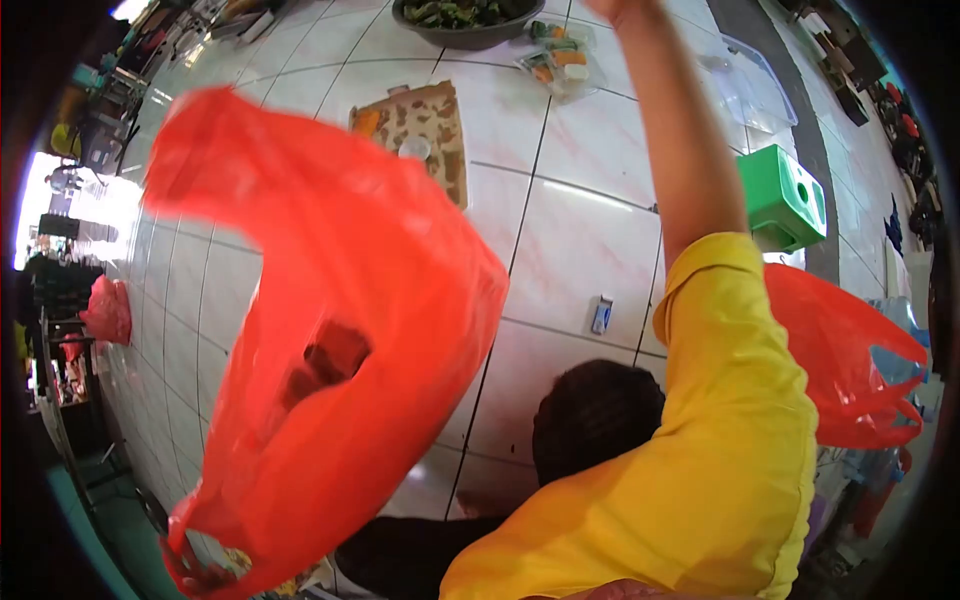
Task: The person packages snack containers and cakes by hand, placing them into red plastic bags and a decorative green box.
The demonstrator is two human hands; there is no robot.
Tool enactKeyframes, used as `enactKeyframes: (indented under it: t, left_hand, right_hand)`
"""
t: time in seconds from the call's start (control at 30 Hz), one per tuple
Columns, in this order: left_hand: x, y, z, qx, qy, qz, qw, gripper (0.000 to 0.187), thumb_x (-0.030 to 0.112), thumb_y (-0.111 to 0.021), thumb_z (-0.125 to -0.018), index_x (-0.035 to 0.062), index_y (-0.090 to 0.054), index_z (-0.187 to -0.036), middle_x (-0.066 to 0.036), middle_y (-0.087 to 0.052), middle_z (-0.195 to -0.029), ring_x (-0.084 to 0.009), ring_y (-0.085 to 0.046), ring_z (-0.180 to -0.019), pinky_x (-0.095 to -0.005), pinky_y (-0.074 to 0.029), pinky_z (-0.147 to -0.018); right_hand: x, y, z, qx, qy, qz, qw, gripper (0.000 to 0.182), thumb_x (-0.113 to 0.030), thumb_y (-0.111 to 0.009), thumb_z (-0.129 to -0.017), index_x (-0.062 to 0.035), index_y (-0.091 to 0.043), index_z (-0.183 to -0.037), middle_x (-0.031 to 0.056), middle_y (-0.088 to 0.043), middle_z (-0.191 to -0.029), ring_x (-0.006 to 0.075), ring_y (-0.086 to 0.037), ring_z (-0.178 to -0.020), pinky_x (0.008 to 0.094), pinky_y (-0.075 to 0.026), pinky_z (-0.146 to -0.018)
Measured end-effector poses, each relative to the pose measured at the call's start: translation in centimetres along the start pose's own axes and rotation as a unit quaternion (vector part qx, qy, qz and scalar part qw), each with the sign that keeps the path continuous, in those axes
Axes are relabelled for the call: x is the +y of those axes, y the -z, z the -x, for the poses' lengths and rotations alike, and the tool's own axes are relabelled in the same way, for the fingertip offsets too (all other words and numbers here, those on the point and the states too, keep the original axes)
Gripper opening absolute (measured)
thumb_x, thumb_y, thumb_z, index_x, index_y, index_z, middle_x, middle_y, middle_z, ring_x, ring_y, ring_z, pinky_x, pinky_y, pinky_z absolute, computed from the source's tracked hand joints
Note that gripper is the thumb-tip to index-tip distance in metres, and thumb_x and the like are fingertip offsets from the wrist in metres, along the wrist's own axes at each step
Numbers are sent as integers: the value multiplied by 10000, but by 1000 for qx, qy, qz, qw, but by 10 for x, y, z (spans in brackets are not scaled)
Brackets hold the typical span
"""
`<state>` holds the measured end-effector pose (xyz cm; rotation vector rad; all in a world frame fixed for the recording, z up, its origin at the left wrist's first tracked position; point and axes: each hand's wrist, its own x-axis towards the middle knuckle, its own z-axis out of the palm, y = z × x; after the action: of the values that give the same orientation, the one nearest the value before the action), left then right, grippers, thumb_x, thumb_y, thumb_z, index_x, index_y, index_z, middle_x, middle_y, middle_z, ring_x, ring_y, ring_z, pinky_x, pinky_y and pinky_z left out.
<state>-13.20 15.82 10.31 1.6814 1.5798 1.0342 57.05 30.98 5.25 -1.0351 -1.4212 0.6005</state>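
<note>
A big red plastic bag (400,290) billows across the left half of the head view. My left hand (207,574) is at its lower end, partly covered by the film, with fingers closed around the bag near a handle loop. A dark shape shows through the middle of the bag; I cannot make out what it is. My right arm, in a yellow sleeve, stretches up and away over the floor. Only the base of my right hand (622,8) shows at the top edge, so its fingers are out of sight.
On the tiled floor lie stained cardboard (440,115), a small blue-and-white packet (601,315) and clear food packs (570,65). A grey basin (470,38) of leafy greens stands at the back. To the right are a green box (775,200), a clear tub (770,95) and another red bag (835,350).
</note>
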Motion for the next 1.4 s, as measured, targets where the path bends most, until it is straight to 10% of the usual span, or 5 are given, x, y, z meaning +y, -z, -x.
enactKeyframes:
  t: [0.2, 0.4, 0.8, 1.2, 1.4]
  left_hand:
    - [24, -43, 2, 150, 106, -110, 977, 701, 504, -478, -809, 49, -292, -1309, -190, -333, -1298, -281, -339, -1194, -425, -277, -976]
    - [49, -42, -5, 273, 194, -150, 930, 641, 459, -482, -824, 37, -327, -1281, -186, -352, -1280, -282, -351, -1175, -454, -276, -969]
    - [97, -54, -10, 451, 164, -241, 844, 522, 370, -492, -855, 15, -398, -1226, -178, -390, -1243, -284, -374, -1137, -511, -274, -956]
    - [77, -194, 9, -131, -40, -490, 861, 839, 628, -471, -738, 31, -304, -1305, -207, -347, -1286, -359, -335, -1190, -452, -275, -958]
    - [60, -197, 6, -110, -229, -585, 771, 937, 623, -574, -635, 42, -289, -1313, -189, -304, -1323, -370, -313, -1194, -472, -248, -964]
  right_hand:
    - [276, 65, 113, 610, -357, -210, 676, 419, -256, -645, -752, 22, -471, -1012, 157, -499, -941, 217, -480, -705, 450, -502, -719]
    - [360, 76, 124, 587, -441, -298, 610, 802, -386, -687, -702, -13, -271, -1277, 166, -294, -1262, 317, -369, -1046, 544, -362, -894]
    - [405, 78, 118, 597, -424, -262, 629, 612, -86, -728, -619, -19, -365, -1107, 129, -474, -994, 253, -505, -813, 425, -455, -628]
    - [240, -45, 323, 557, -458, -228, 655, 671, -207, -743, -654, 34, -378, -1162, 136, -460, -972, 207, -500, -749, 327, -448, -520]
    - [235, 25, 361, 295, -289, 473, 778, 996, -452, -730, -604, 61, -227, -1294, 225, -395, -1165, 326, -484, -998, 380, -466, -682]
